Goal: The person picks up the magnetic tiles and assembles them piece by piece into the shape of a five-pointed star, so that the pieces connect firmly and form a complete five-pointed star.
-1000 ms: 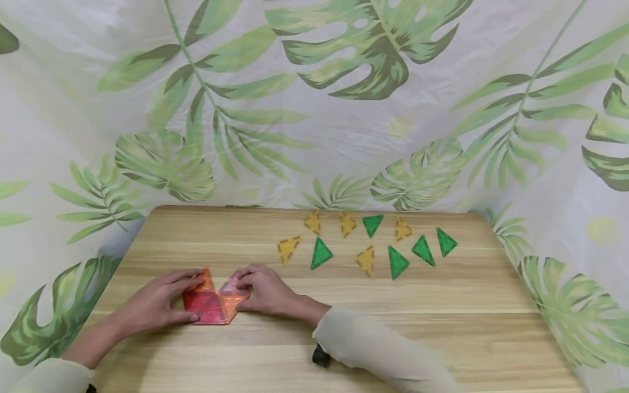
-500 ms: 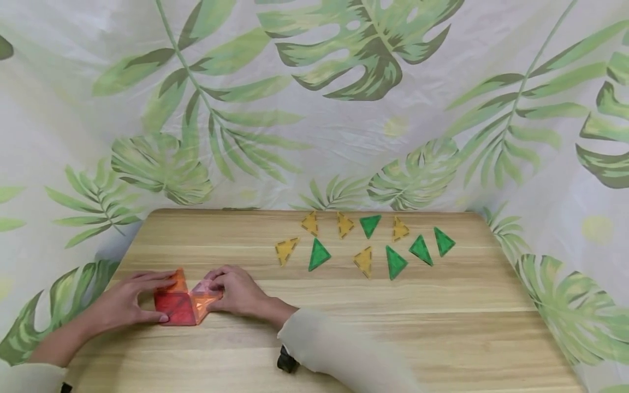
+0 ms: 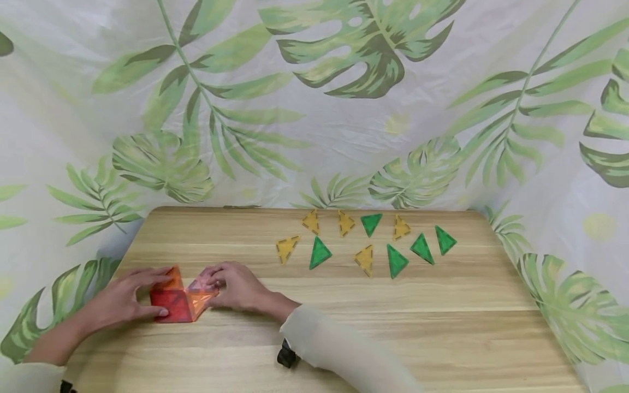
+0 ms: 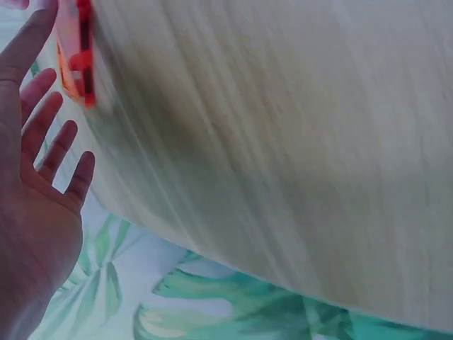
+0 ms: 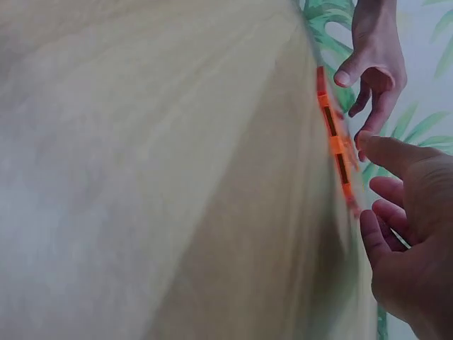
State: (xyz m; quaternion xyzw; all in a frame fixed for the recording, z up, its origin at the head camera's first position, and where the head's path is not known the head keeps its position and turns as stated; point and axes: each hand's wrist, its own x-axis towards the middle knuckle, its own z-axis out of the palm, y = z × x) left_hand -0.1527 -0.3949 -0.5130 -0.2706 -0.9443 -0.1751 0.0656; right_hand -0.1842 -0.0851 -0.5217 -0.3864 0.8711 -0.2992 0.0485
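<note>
A flat cluster of translucent magnetic tiles lies at the left of the table: a red section (image 3: 173, 307), an orange triangle (image 3: 174, 281) behind it, another orange triangle (image 3: 197, 302) to its right and a pink tile (image 3: 200, 281) at the back right. My left hand (image 3: 125, 297) spans the red side, thumb on the red surface and outstretched fingers over the rear orange triangle. From the right, my right hand (image 3: 243, 289) pinches the pink and orange tiles between thumb and curled fingers. Both wrist views catch the orange tile edges (image 5: 338, 152) edge-on.
Loose yellow triangles (image 3: 365, 261) and green triangles (image 3: 397, 262) lie spread over the back middle and right of the wooden table (image 3: 393, 338). A leaf-print cloth (image 3: 314, 120) hangs behind and beside the table.
Both hands have shifted left together with the tile cluster, mostly in the first half second. The loose yellow and green triangles stay where they were.
</note>
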